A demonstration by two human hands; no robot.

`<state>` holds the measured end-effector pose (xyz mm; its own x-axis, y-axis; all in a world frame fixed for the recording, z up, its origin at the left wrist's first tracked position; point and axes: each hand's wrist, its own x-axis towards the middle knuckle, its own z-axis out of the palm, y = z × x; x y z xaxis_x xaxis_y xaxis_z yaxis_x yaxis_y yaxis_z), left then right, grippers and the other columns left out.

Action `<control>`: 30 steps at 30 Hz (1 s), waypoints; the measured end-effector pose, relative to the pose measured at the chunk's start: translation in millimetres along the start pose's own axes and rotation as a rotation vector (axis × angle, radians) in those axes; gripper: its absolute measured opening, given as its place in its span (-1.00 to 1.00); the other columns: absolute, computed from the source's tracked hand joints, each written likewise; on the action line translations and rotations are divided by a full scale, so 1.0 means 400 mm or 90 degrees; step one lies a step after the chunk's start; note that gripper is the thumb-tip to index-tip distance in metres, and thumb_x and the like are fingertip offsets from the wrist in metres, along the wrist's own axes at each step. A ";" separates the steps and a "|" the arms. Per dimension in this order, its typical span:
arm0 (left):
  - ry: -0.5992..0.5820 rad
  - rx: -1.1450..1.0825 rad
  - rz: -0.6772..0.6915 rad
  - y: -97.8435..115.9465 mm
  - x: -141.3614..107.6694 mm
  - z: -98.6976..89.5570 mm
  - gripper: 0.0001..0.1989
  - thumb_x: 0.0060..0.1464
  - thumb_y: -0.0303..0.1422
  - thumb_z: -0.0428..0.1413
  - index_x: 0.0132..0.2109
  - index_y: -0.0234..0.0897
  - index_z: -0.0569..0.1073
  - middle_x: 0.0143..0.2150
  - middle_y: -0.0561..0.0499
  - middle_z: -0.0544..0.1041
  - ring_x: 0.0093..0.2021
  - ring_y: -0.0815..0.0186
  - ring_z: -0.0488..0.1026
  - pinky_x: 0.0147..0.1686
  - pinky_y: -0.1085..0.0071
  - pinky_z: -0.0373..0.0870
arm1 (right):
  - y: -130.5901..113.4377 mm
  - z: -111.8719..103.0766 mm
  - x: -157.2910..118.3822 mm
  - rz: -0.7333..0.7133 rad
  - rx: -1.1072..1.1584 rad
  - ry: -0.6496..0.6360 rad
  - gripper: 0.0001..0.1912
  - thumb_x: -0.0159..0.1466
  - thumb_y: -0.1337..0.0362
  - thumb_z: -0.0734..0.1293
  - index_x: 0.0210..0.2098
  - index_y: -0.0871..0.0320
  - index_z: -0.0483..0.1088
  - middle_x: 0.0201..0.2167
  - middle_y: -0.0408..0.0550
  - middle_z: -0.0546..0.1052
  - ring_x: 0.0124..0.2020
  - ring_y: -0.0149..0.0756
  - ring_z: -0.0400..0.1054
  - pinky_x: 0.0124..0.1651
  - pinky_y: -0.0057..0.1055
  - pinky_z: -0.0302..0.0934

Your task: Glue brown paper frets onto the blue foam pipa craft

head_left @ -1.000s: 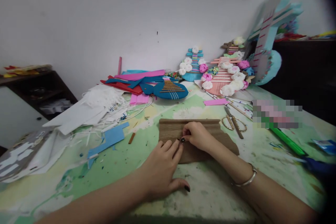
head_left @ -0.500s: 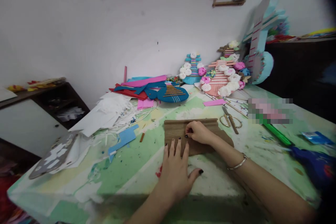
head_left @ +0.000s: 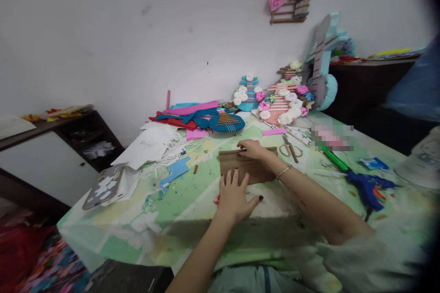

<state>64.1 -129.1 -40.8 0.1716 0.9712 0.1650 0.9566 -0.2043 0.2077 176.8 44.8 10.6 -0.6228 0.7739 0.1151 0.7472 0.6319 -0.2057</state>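
A brown sheet point(head_left: 254, 171) with a ridged or folded back edge lies on the patterned tablecloth in front of me. My left hand point(head_left: 233, 194) rests flat with fingers spread on its near left part, the thumb pointing right off the sheet. My right hand point(head_left: 252, 150) is over the back edge, its fingers curled near that edge with the index finger and thumb a little apart; nothing shows between them. Scissors point(head_left: 291, 149) with gold handles lie just right of the sheet.
Blue paper scraps point(head_left: 177, 171) and white sheets point(head_left: 147, 144) lie left. Behind stand flower-decorated crafts point(head_left: 283, 103) and a blue guitar-like piece point(head_left: 227, 121). A blue glue gun point(head_left: 369, 187) and green stick point(head_left: 335, 159) lie right, near a white container point(head_left: 421, 160).
My right hand has moved from the middle of the brown sheet to its back edge, its fingers less tightly closed. My left hand stays on the sheet. The camera view has shifted.
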 end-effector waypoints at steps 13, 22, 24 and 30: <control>0.036 -0.019 0.021 -0.011 0.004 -0.006 -0.19 -0.03 0.21 -0.11 0.26 -0.18 0.20 0.30 -0.27 0.14 0.28 -0.16 -0.01 0.17 -0.11 -0.09 | -0.057 -0.054 0.029 -0.113 -0.047 -0.187 -0.76 0.12 0.35 0.36 -0.20 0.27 0.41 -0.27 0.01 0.50 -0.27 -0.26 0.38 -0.27 -0.42 0.23; 0.080 -0.028 0.017 -0.006 -0.003 -0.003 -0.27 -0.03 0.14 -0.03 0.21 -0.14 0.26 0.25 -0.21 0.20 0.25 -0.09 0.02 0.18 -0.04 -0.10 | -0.071 -0.062 -0.012 -0.143 0.022 -0.240 -0.42 -0.03 0.39 0.34 0.03 0.24 0.34 -0.09 0.03 0.50 -0.19 -0.24 0.40 -0.27 -0.50 0.20; 0.088 -0.042 0.024 -0.005 -0.005 -0.006 -0.29 -0.04 0.13 -0.02 0.19 -0.13 0.28 0.24 -0.19 0.21 0.24 -0.09 0.03 0.18 -0.03 -0.09 | -0.077 -0.054 -0.021 -0.153 0.017 -0.264 -0.48 -0.07 0.38 0.35 -0.07 0.23 0.42 -0.15 0.01 0.54 -0.23 -0.22 0.40 -0.30 -0.48 0.19; 0.060 -0.169 0.043 -0.039 0.007 -0.017 -0.29 -0.06 -0.01 0.10 0.19 -0.26 0.25 0.24 -0.25 0.23 0.24 -0.14 0.04 0.16 -0.07 -0.07 | -0.096 -0.046 -0.055 -0.152 -0.012 -0.216 -0.71 -0.03 0.37 0.29 -0.29 0.25 0.48 -0.37 -0.01 0.54 -0.40 -0.29 0.33 -0.41 -0.47 0.04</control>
<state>48.1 -123.9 -37.0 0.1992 0.9412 0.2729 0.8467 -0.3055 0.4356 166.0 4.3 33.9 -0.8176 0.5500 -0.1705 0.5751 0.7946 -0.1946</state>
